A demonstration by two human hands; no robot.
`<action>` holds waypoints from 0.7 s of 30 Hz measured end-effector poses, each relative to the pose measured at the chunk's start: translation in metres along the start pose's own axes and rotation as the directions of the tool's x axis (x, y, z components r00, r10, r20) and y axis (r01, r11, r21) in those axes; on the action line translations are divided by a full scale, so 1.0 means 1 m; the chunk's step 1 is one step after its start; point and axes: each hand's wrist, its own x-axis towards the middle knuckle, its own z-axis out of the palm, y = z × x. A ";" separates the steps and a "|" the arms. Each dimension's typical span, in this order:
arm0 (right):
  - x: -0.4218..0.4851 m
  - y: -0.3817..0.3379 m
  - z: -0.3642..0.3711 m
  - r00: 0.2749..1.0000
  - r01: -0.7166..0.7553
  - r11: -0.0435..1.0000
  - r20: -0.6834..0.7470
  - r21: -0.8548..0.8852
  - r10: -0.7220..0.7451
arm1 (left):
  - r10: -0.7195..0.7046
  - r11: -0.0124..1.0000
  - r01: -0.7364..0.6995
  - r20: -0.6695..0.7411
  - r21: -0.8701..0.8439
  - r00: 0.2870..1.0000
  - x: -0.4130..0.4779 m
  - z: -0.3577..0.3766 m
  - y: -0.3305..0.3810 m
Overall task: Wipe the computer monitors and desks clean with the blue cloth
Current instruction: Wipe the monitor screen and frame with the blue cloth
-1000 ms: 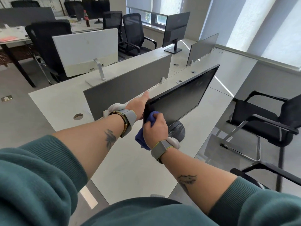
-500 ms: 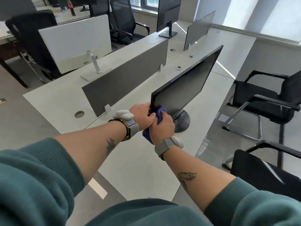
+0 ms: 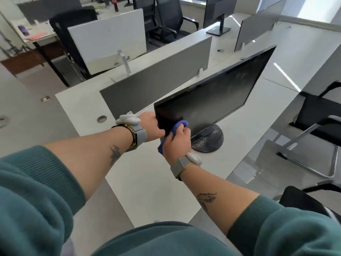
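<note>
A black monitor [image 3: 212, 100] stands on a round dark base [image 3: 208, 140] on the pale grey desk [image 3: 147, 182]. My left hand [image 3: 152, 126] grips the monitor's lower left edge, fingers hidden behind the panel. My right hand [image 3: 177, 143] holds the bunched blue cloth [image 3: 180, 125] and presses it against the screen's lower left corner. Faint smears show across the dark screen.
A grey divider panel [image 3: 156, 80] runs behind the monitor. A white monitor back [image 3: 107, 43] faces the other side, and another black monitor [image 3: 219, 8] stands farther along. Black chairs [image 3: 321, 115] sit at the right, close to the desk edge. A cable hole [image 3: 101, 119] is left of my wrist.
The monitor's near edge has swung toward me. My left hand slid down from the top corner to the lower left edge, and the cloth moved along the screen's bottom corner.
</note>
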 end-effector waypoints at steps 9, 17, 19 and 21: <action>-0.002 0.019 -0.002 0.993 -0.059 0.998 0.102 0.019 0.057 | -0.064 0.998 0.064 -0.040 -0.006 0.997 0.006 0.012 0.003; 0.014 0.003 -0.017 0.985 0.152 0.976 -0.109 0.159 -0.136 | -0.078 0.995 0.075 -0.053 -0.068 0.996 0.009 0.015 -0.001; 0.013 0.006 -0.015 0.991 0.122 0.986 -0.072 0.116 -0.114 | -0.095 0.995 0.094 -0.042 -0.012 0.995 0.009 0.017 -0.003; 0.013 0.004 -0.016 0.993 0.095 0.988 -0.078 0.125 -0.086 | -0.095 0.995 0.095 -0.029 0.011 0.995 0.010 0.017 -0.003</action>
